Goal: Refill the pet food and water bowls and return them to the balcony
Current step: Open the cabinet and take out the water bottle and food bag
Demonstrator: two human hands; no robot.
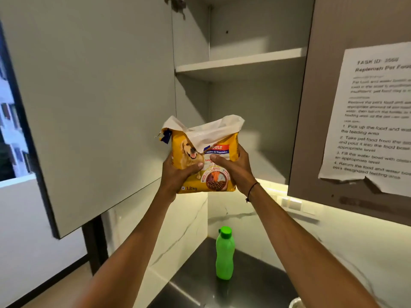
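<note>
Dim, warm under-cabinet strip light (273, 187); edges blurred, bowed.

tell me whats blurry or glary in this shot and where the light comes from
Head view: the taped paper sheet is smeared and only partly legible; the dog food bag is sharp; a warm strip under the cabinet lights the wall; the counter shows glare streaks; wide-angle bending tilts the open door.

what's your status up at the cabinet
Left hand and right hand gripping dog food bag, top torn open. Cabinet door open. Nothing blocking.
</note>
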